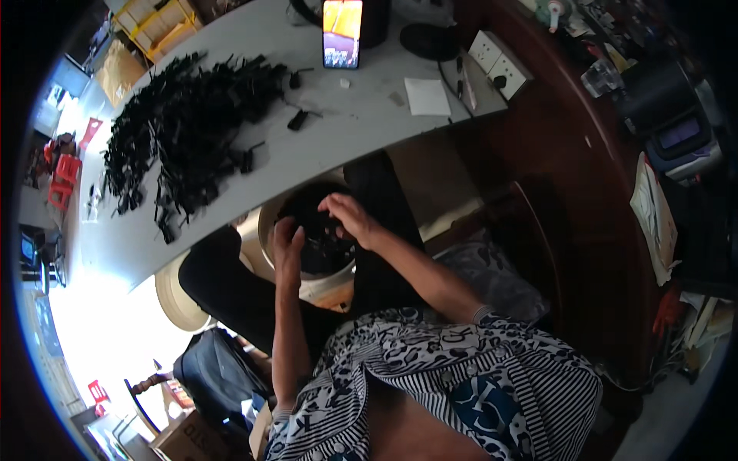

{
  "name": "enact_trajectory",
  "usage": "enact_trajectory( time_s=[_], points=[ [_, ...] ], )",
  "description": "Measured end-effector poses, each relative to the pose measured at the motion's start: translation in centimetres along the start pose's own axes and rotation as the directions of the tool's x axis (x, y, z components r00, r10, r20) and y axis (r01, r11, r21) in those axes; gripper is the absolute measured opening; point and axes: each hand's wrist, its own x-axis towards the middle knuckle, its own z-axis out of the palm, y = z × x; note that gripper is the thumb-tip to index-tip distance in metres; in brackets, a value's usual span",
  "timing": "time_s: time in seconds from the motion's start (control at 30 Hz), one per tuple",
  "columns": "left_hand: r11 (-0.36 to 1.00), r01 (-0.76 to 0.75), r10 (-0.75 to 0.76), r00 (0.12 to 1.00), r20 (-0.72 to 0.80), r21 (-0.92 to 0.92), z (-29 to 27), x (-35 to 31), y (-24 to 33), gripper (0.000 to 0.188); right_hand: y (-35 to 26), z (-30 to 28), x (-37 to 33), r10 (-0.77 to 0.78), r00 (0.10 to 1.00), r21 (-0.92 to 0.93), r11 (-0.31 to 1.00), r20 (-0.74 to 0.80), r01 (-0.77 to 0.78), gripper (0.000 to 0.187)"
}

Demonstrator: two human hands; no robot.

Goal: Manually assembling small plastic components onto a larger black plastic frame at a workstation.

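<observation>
Both my hands are over a pale round bucket [267, 230] between my knees, below the table's near edge. Black pieces [327, 253] lie inside it, too dark to tell apart. My left hand [287, 242] is at the bucket's left side, fingers bent toward the thumb. Across from it, my right hand [351, 219] reaches over the right side with curled fingers. The hands are apart. Anything small and black in either one blends with the dark contents. On the table a large heap of small black parts with short leads [200, 115] spreads out at the left.
A grey-white table [338, 127] spans the area ahead. On it stand a lit phone [342, 34], a white paper square [427, 97], a dark round pad [427, 41] and a white socket strip [498, 65]. A black bag [219, 373] is at lower left, above a cardboard box [188, 438].
</observation>
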Motion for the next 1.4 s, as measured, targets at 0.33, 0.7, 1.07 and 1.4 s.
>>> enact_trajectory(
  time_s=[0.33,0.7,1.07,1.4],
  points=[
    [0.993,0.071,-0.049,0.976,0.214,-0.096,1.8,-1.5,5.4,0.034,0.7,0.5,0.2,-0.163,0.986,-0.077,0.984,0.021,0.164,0.034],
    [0.936,-0.317,0.314,0.948,0.045,0.151,1.4,-2.0,6.8,0.018,-1.6,2.4,-2.0,0.076,0.997,0.125,0.989,0.016,-0.077,0.036],
    [0.655,0.238,-0.177,0.971,0.161,-0.717,0.6,-1.1,4.5,0.01,-2.9,0.8,-2.5,-0.14,0.981,0.149,0.982,0.136,0.119,0.019],
    [0.853,0.165,-0.007,0.952,0.305,-0.495,-0.3,-1.3,6.1,0.009,-4.8,0.6,-2.7,-0.011,0.96,0.007,1.0,0.281,0.009,0.015]
  ],
)
